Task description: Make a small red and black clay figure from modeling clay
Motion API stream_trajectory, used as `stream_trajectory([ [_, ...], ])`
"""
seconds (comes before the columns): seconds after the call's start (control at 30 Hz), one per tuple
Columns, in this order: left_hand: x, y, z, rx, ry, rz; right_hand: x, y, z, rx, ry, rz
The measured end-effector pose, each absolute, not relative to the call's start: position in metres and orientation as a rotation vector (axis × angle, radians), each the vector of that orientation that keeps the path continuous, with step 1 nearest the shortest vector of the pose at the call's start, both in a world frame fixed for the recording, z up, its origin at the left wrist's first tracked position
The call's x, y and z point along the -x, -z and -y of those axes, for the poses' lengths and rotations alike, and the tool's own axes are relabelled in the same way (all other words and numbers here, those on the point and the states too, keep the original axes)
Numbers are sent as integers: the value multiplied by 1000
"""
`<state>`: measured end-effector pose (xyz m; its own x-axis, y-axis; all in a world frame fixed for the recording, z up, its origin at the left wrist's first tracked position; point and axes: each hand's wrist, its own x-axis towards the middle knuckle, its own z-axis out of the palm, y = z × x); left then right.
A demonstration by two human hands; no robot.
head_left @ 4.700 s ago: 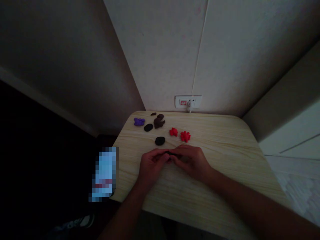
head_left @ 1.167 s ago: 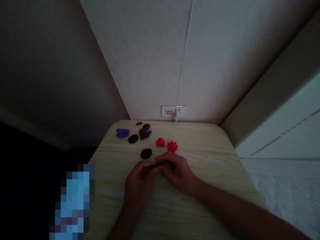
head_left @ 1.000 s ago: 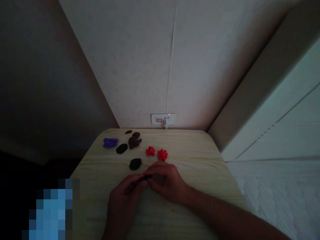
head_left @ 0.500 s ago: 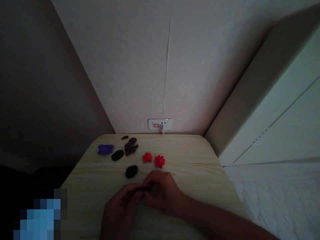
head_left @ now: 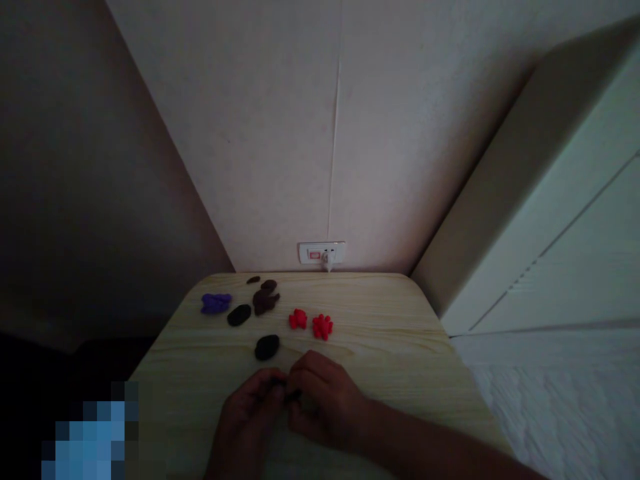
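My left hand [head_left: 255,407] and my right hand [head_left: 325,400] meet above the near part of the table, fingers pinched. Between their fingertips is a small piece of black modelling clay [head_left: 293,397], with part of it hidden by the fingers. Just beyond them lies a black oval lump of clay [head_left: 267,347], and farther left a second black oval [head_left: 239,315]. Two red knobbly clay shapes [head_left: 298,319] sit side by side past my right hand. A brown clay figure [head_left: 265,300] and a purple clay piece [head_left: 216,303] rest toward the far left.
The pale wooden table [head_left: 375,307] has rounded far corners and stands against the wall. A socket with a plug [head_left: 323,253] is just above its far edge. A white cabinet [head_left: 540,220] rises on the right, above a pale quilted surface [head_left: 565,400].
The view has shifted slightly, so everything sits a little lower and to the right. My fingers have shifted around the black clay, and more of it shows between the hands.
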<state>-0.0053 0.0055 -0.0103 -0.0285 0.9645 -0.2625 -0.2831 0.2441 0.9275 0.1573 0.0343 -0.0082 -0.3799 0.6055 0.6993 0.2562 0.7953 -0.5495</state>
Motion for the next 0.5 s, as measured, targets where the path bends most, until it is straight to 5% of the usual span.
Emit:
stream_trajectory([
  [0.5, -4, -4, -1, -1130, -1264, -1408, -179, -1, -41, 771, -939, 1877],
])
